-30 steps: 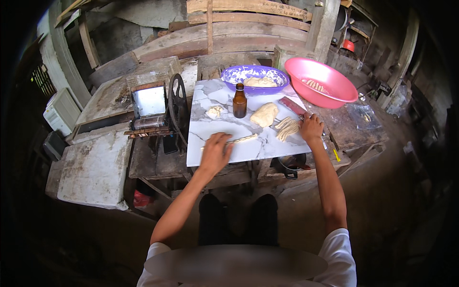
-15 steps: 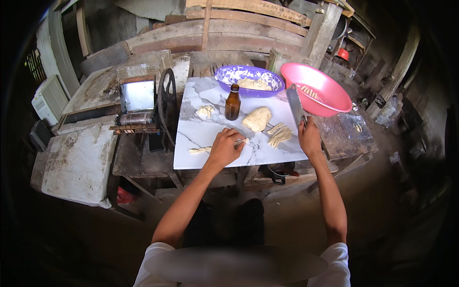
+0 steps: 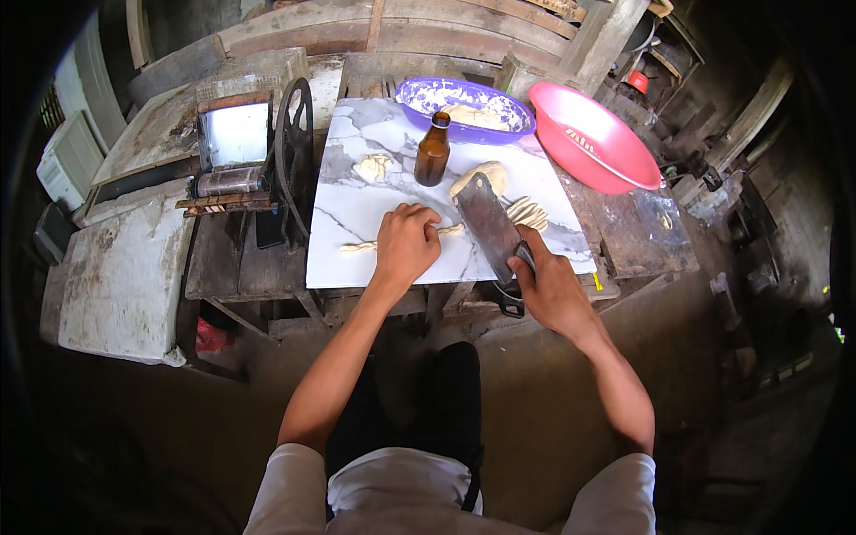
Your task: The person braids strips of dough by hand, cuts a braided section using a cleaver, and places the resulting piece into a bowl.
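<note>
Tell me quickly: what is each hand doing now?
Left hand: palm down, pressing the dough strip on the slab.
Right hand: closed on the cleaver.

Rough workshop kitchen: marble slab [image 3: 357,214], dough roller machine [image 3: 236,156], timber.

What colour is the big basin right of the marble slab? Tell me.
Pink, seen in the head view: the basin beside the white, grey-veined slab.

Smooth marble slab [image 3: 357,214], dull metal cleaver [image 3: 486,223]
</note>
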